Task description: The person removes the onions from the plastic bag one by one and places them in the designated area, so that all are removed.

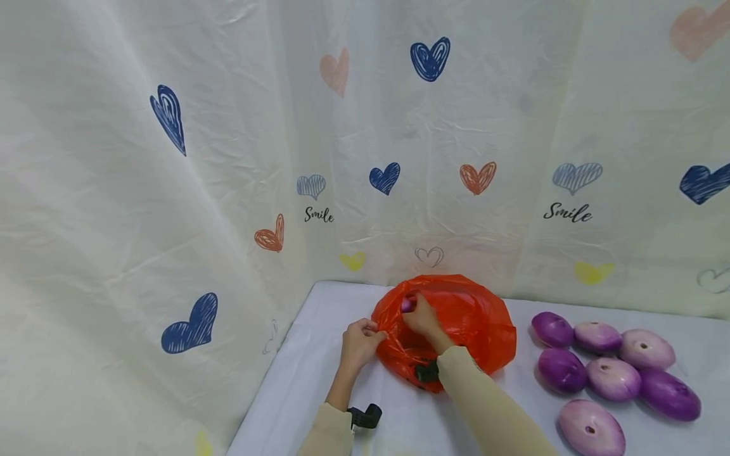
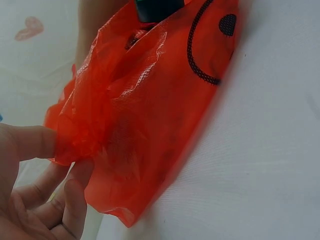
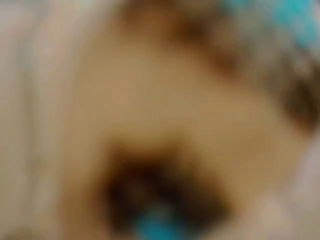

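A red plastic bag [image 1: 479, 316] lies with its mouth spread wide at the table's far side. My left hand [image 1: 359, 345] pinches the bag's left rim between thumb and fingers, which shows closely in the left wrist view, where the bag [image 2: 145, 130] carries a black printed curve. Inside the bag mouth, my right hand [image 1: 422, 316] holds a purple onion [image 1: 408, 304], partly hidden by the fingers and the bag's wall. The right wrist view is too blurred to make out the hand or the onion.
To the right of the bag, several purple and pale onions [image 1: 613, 379] sit grouped on the white table [image 1: 296, 380]. One pale onion [image 1: 591, 427] lies nearest the front. A curtain with printed hearts [image 1: 399, 126] hangs behind and along the left.
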`<state>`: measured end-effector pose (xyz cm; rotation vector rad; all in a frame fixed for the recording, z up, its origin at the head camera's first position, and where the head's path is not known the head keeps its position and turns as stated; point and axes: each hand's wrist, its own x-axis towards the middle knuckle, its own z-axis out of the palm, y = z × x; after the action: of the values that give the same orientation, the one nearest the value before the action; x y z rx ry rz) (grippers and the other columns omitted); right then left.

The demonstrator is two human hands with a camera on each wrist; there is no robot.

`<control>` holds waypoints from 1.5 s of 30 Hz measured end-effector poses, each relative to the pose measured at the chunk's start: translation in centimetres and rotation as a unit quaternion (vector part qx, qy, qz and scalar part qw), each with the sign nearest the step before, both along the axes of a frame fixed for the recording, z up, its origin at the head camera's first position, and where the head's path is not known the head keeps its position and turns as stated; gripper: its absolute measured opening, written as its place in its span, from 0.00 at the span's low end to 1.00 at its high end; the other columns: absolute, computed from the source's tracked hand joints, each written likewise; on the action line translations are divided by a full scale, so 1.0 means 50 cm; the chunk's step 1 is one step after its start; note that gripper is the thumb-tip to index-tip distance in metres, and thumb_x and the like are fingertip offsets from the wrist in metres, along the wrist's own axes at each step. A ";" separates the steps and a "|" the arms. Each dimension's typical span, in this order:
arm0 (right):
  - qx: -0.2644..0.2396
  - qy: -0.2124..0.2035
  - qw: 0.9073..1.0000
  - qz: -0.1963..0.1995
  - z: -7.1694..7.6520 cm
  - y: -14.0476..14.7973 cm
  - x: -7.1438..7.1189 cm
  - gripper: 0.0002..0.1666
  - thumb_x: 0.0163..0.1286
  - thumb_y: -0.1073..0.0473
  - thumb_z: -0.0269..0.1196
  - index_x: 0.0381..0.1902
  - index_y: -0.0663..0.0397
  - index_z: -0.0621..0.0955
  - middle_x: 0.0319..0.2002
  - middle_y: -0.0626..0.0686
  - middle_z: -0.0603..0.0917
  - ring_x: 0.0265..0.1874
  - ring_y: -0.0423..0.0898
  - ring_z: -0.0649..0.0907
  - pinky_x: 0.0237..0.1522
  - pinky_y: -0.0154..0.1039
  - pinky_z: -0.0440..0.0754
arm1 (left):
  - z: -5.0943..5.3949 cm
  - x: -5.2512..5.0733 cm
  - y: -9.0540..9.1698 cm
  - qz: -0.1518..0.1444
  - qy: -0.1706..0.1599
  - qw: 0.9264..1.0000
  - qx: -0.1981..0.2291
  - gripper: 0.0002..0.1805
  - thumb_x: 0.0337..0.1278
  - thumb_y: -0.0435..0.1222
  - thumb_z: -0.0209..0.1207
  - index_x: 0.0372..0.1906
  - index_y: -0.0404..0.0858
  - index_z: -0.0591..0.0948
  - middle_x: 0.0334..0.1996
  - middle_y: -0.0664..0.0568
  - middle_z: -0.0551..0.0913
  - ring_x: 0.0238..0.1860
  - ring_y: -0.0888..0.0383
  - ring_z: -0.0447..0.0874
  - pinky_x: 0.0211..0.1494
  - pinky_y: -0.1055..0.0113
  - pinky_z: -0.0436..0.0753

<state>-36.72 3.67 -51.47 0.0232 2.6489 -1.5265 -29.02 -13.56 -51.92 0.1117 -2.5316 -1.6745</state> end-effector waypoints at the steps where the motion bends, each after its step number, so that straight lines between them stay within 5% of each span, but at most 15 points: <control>1: -0.002 0.003 1.000 -0.002 0.000 0.003 0.000 0.37 0.66 0.66 0.64 0.70 0.58 0.64 0.65 0.65 0.75 0.59 0.63 0.75 0.67 0.63 0.74 | 0.000 0.000 0.001 0.000 0.001 1.000 0.000 0.07 0.60 0.38 0.68 0.38 0.39 0.83 0.26 0.51 0.82 0.26 0.58 0.76 0.32 0.69 0.81; 22: 0.039 0.077 0.996 -0.020 0.043 0.099 0.061 0.43 0.59 0.65 0.75 0.68 0.57 0.65 0.66 0.64 0.72 0.66 0.65 0.74 0.66 0.65 0.74 | 0.002 -0.002 0.004 0.004 -0.010 1.000 -0.005 0.07 0.61 0.39 0.68 0.38 0.40 0.84 0.28 0.51 0.83 0.27 0.56 0.78 0.33 0.67 0.83; 45: 0.007 0.192 0.980 0.052 0.134 0.222 0.258 0.47 0.59 0.58 0.77 0.71 0.49 0.65 0.67 0.60 0.72 0.56 0.62 0.83 0.53 0.55 0.86 | 0.005 0.002 0.009 0.005 -0.015 1.000 -0.006 0.07 0.61 0.38 0.68 0.39 0.39 0.84 0.30 0.49 0.83 0.29 0.57 0.78 0.33 0.69 0.83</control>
<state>-23.83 14.76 -44.79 -0.4479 2.8870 -1.6191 -28.92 -13.11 -51.66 0.1485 -2.5578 -1.6650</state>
